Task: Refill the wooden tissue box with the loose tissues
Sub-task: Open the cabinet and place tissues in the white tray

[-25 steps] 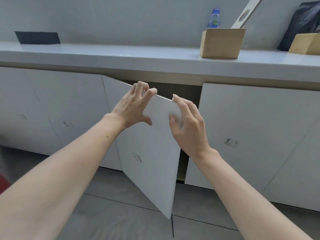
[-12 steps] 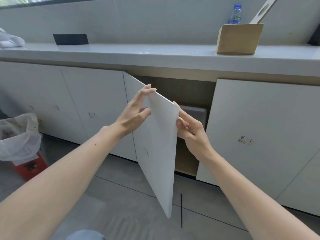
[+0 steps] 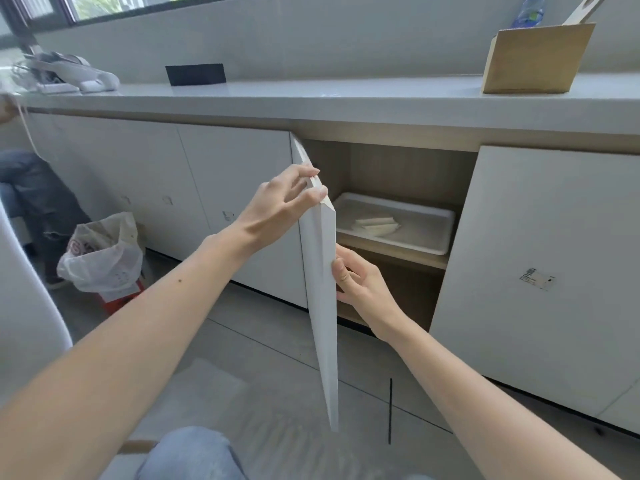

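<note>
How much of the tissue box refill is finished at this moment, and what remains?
Done: the cabinet door stands open, showing loose tissues in a white tray. In hand: left hand and right hand both grip the door's edge. Left: no tissue is taken; the wooden tissue box waits on the counter.

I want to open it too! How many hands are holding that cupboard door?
2. The left hand grips the cupboard door at its top corner. The right hand holds the door's edge lower down, fingers curled behind it.
</note>
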